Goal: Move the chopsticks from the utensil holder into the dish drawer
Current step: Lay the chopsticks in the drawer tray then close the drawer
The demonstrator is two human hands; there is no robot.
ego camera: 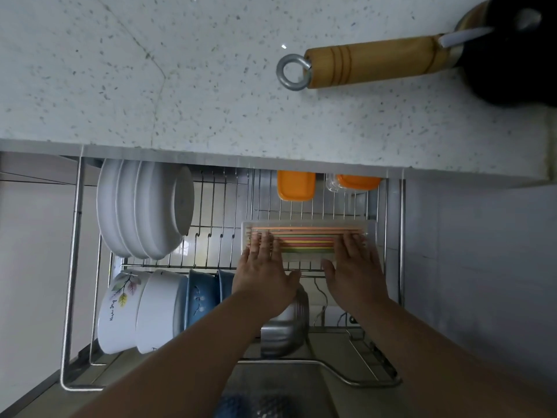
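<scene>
Several coloured chopsticks (307, 240) lie flat, side by side, in a clear plastic tray (372, 233) set on the wire rack of the pulled-out dish drawer (75, 267). My left hand (265, 273) rests flat with its fingers spread on the left ends of the chopsticks. At the other end my right hand (354, 271) lies flat too, fingers spread over the right ends. Neither hand is closed around anything. The utensil holder is not in view.
White plates (141, 206) stand at the drawer's back left, with white and blue bowls (144, 309) in front of them. A steel bowl (286, 324) sits under my left wrist. Orange-lidded boxes (297, 185) lie at the back. On the speckled counter (150, 70), a wooden-handled pan (373, 63) overhangs.
</scene>
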